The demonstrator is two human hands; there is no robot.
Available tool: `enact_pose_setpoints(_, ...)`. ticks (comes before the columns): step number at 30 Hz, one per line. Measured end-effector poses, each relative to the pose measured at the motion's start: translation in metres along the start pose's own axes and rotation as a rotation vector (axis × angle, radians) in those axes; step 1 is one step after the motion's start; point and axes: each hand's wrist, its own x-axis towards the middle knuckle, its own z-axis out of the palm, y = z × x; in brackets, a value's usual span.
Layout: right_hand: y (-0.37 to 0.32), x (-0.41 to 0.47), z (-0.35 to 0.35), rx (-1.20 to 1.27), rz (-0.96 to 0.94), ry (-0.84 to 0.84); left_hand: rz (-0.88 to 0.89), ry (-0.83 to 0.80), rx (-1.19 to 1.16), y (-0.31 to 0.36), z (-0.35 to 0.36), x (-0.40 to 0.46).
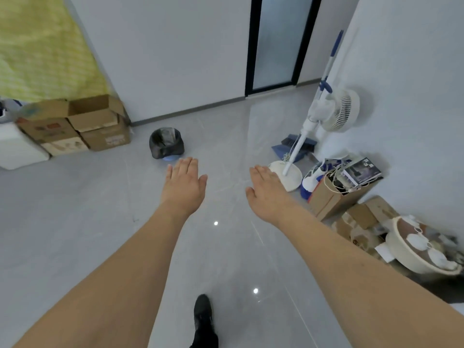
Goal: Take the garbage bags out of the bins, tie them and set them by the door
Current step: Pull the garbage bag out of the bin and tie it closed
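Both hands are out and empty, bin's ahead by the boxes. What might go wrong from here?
The black bag is still lining the small bin, so pulling it up one-handed may tip the light bin. The fan and its base sit close beside the right hand; a wide swing might knock them. The glossy floor may be slippery.

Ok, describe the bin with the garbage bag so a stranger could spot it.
Start at the stack of cardboard boxes by the far wall. Just right of it, alone on the grey floor, stands the small round bin. Only it wears a black bag over its blue base.
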Motion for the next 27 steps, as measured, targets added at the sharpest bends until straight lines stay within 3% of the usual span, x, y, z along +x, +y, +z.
enact_pose_setpoints(6, -0.037, 0.13, -0.015, 0.064, 0.016, -0.016, 0.013, -0.005, -0.017, -0.061, -0.013, 0.136)
enact_pose_setpoints(12, -0.03, 0.259, -0.015, 0.064, 0.046, -0.061, 0.005, -0.043, -0.025, -0.1, 0.006, 0.259)
enact_pose_setpoints(27, -0.091, 0.595, 0.015, 0.052, 0.005, -0.242, -0.161, -0.116, -0.076, -0.266, 0.054, 0.522)
